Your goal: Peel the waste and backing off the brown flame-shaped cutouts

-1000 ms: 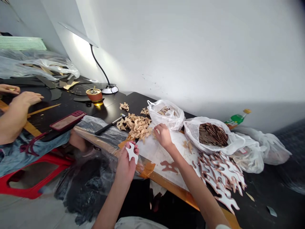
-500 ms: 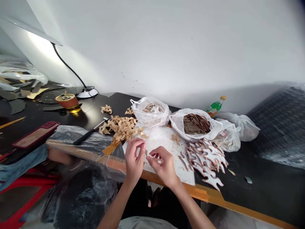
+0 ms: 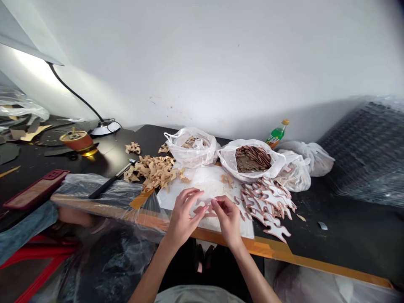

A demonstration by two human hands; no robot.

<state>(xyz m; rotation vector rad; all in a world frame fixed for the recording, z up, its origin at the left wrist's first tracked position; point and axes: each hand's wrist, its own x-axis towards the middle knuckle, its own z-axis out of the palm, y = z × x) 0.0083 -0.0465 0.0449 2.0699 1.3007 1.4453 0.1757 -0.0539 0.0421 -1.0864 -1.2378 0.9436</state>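
Note:
My left hand (image 3: 185,214) is over the near edge of a white sheet (image 3: 198,182), its thumb and forefinger spread apart. Opposite it, my right hand (image 3: 229,216) has thumb and fingertips pinched together; what they hold is too small to make out. Between and just below the hands shows a white-faced cut-out piece with a brown edge (image 3: 211,211), partly covered by fingers. Right of the sheet lies a heap of similar wavy white-faced pieces (image 3: 268,202). Left of it is a pile of curled tan paper scraps (image 3: 154,170).
Two open white plastic bags stand behind the sheet, one with scraps (image 3: 191,153), one with stacked brown pieces (image 3: 252,159). Farther out are a green bottle (image 3: 276,134), tied bags (image 3: 295,170), a black-handled tool (image 3: 109,183), a phone (image 3: 36,189) and a lamp (image 3: 105,127). A person's leg (image 3: 30,221) is at left.
My right hand's fingers have closed into a pinch, and my left thumb and forefinger have parted. More of the white-faced piece shows between the hands. The view has shifted slightly right.

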